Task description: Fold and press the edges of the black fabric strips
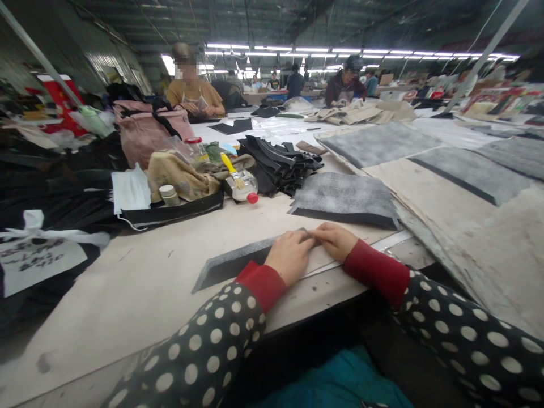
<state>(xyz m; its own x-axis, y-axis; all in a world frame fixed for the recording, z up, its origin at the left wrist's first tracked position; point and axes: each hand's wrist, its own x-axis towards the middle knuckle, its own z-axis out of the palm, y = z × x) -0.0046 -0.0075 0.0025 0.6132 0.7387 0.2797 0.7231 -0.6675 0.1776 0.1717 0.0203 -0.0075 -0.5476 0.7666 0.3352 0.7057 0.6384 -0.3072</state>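
A long dark strip of material [233, 263] with a grey, fuzzy-looking upper band lies slantwise on the pale table covering. My left hand [291, 255] presses on its right part, fingers bent and held together at the edge. Meeting it there, my right hand [335, 241] pinches the strip's right end between thumb and forefinger. The fingertips of both hands nearly touch, and the bit of strip under them is mostly hidden. Just beyond my hands lies a stack of grey-topped black pieces [344, 198].
Behind are bundled black strips [280, 164], a clear bottle [244, 186] with a yellow-handled brush [229, 164], and a tray [178, 208] holding cloth. Large grey panels [480, 170] lie to the right. A pink bag [147, 133] stands back left; two people work across the table.
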